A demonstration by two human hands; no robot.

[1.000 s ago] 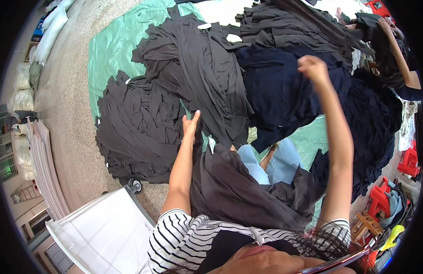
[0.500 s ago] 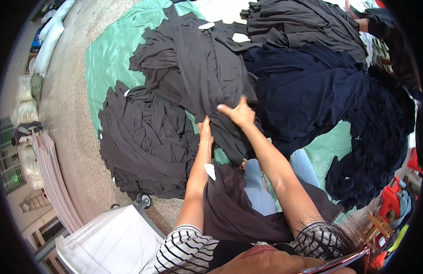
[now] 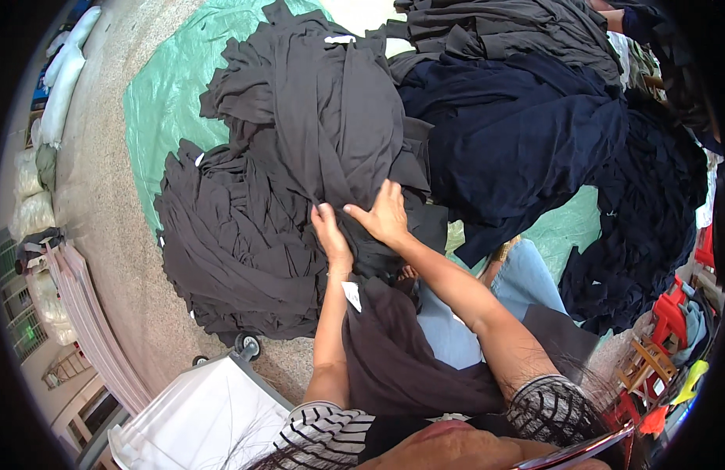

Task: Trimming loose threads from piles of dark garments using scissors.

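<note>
A heap of dark grey cloth (image 3: 323,117) with a white tag near its top lies in front of me. My left hand (image 3: 331,237) is closed, its thumb and fingers pinching the near end of the top grey cloth. Just to its right, my right hand (image 3: 386,215) rests on the same cloth with thumb and fingers apart. Another dark grey cloth (image 3: 402,345) with a white tag hangs over my lap, below my forearms. To the left sits a second crumpled dark grey pile (image 3: 237,251).
Navy cloth piles (image 3: 519,141) lie to the right, another grey pile (image 3: 511,31) behind them. A green tarp (image 3: 171,110) is under the heaps. A white wheeled box (image 3: 202,415) stands at lower left, red stools (image 3: 668,313) at right. Part of another person (image 3: 652,35) shows at upper right.
Both hands have moved left and a little nearer to me, drawing the near end of the grey cloth along. The whole view has shifted slightly.
</note>
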